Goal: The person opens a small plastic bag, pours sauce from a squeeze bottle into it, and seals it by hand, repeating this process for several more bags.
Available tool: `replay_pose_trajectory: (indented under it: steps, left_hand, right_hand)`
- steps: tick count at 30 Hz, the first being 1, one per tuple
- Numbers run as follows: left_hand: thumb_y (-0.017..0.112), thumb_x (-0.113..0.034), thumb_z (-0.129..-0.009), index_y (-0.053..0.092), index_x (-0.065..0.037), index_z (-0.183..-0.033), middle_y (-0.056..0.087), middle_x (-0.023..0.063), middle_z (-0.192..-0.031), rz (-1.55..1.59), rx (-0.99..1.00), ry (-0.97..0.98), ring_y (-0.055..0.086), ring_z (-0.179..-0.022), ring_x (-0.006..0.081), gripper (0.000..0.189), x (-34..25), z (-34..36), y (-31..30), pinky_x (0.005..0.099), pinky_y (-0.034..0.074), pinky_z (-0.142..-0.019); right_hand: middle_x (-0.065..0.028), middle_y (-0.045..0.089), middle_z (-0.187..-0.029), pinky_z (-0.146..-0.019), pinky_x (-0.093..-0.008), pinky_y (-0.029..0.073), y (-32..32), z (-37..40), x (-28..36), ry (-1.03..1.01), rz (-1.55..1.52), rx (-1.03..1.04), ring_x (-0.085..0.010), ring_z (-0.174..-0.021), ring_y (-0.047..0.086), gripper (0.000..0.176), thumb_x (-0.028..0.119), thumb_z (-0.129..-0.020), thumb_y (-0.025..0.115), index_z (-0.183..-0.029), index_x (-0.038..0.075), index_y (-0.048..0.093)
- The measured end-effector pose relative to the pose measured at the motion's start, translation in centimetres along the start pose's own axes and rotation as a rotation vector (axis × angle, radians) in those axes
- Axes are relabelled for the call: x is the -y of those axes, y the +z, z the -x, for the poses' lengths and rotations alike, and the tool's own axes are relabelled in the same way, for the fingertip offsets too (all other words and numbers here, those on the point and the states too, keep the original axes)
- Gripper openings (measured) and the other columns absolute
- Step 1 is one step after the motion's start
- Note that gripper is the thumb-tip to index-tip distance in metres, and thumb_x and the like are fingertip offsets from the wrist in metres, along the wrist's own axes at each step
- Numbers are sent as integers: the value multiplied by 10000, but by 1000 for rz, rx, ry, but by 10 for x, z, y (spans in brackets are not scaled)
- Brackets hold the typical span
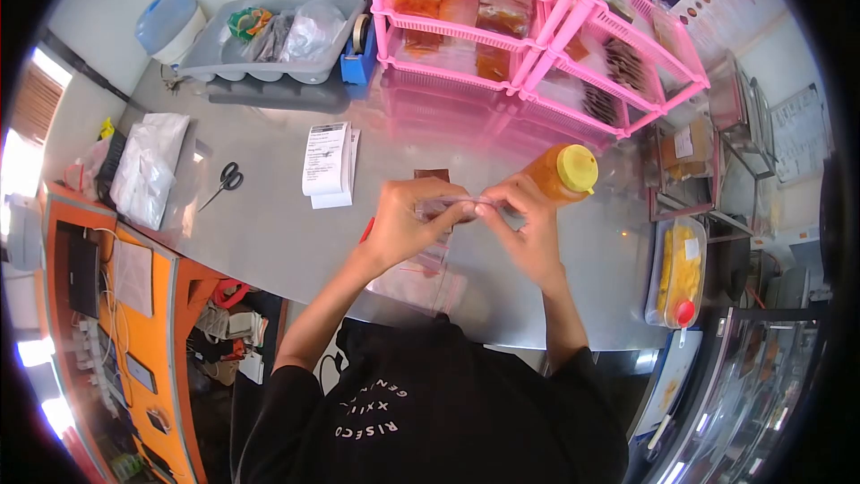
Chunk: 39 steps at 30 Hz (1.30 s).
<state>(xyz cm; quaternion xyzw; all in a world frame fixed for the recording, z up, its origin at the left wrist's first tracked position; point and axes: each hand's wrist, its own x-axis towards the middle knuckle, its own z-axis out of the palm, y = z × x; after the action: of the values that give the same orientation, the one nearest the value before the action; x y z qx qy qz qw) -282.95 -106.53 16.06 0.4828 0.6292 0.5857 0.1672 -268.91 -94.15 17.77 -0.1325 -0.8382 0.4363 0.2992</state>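
Note:
My left hand (414, 217) and my right hand (527, 222) meet above the steel table, thumbs and fingertips pinched together. Between them they grip the top edge of a small clear plastic bag (434, 209), whose lower part is mostly hidden by my fingers. Just beyond my left hand lies a dark brown sachet (432, 175). Flat clear plastic bags (421, 285) rest on the table below my hands, near the front edge. A squeeze bottle (560, 172) of orange-brown liquid with a yellow lid is right behind my right hand. A small red object (367, 230) shows beside my left wrist.
Pink tiered baskets (546, 81) with filled sachets stand at the back. Left of my hands are printed slips (326, 166), scissors (224, 183) and a white plastic package (150, 170). A grey tray (202, 58) and blue tape dispenser (358, 63) sit behind; a yellow-filled tub (678, 273) is right.

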Motion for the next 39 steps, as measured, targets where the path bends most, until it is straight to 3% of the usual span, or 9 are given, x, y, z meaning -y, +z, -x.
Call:
replay_pose_trajectory:
  steps: [7,10,13,19,22,25,28,34,39]
  left_hand:
    - [740,-103,-758,720,-27,-847,704,88,-781,-36,72,-79,668,-641,165,118,22,21,-4,282,525,-603]
    - [753,-97,-744,720,-17,-815,707,102,-788,-40,44,-169,674,-724,175,112,35,26,-8,293,518,-663]
    - [776,-135,-720,730,-53,-806,704,89,-767,-277,54,-78,663,-678,207,127,59,22,-10,330,517,-716]
    - [744,-217,-732,733,-122,-773,677,52,-678,-506,-100,139,629,-623,207,104,88,-15,-17,377,458,-854]
    - [700,-236,-781,726,-137,-811,670,40,-685,-609,-39,172,637,-654,205,106,114,-10,-13,397,442,-895]
    - [666,-270,-823,721,-139,-849,695,35,-768,-1061,333,120,646,-725,203,144,121,16,-11,410,438,-926]
    - [637,-284,-842,706,-139,-840,689,30,-771,-809,363,-4,651,-754,200,160,105,51,-9,421,410,-964]
    - [622,-253,-851,683,-137,-835,665,30,-737,-768,325,-43,651,-746,205,132,90,107,-11,423,402,-964]
    - [628,-227,-847,688,-130,-849,673,29,-770,-696,345,-32,649,-761,200,114,80,114,0,412,419,-947]
  right_hand:
    - [-84,604,-758,-650,-308,444,7,10,-16,114,-110,181,-184,-698,585,99,85,-776,713,-840,19,676]
    - [-85,613,-760,-643,-309,447,3,5,-26,170,-75,244,-182,-691,594,94,105,-785,711,-838,31,687]
    - [-80,625,-769,-644,-309,452,8,-4,-49,238,-14,293,-187,-711,602,92,127,-790,706,-822,42,691]
    - [-95,625,-796,-666,-361,459,38,-30,-87,123,-27,30,-248,-755,593,104,145,-776,703,-826,55,695]
    - [-92,609,-805,-690,-375,473,49,-28,-111,73,180,70,-265,-790,586,103,133,-767,701,-839,60,695]
    - [-82,598,-820,-705,-378,483,56,-2,-128,230,328,257,-265,-821,581,98,115,-760,696,-844,66,690]
    - [-76,599,-838,-694,-385,485,48,35,-118,261,261,287,-259,-811,575,102,86,-743,679,-845,90,686]
    - [-1,585,-983,-784,-347,457,37,124,-94,-148,495,510,-221,-905,523,252,70,-713,646,-950,154,670]
    - [-2,574,-1020,-817,-334,430,49,149,-95,-263,570,514,-200,-941,505,277,103,-746,594,-1013,133,663]
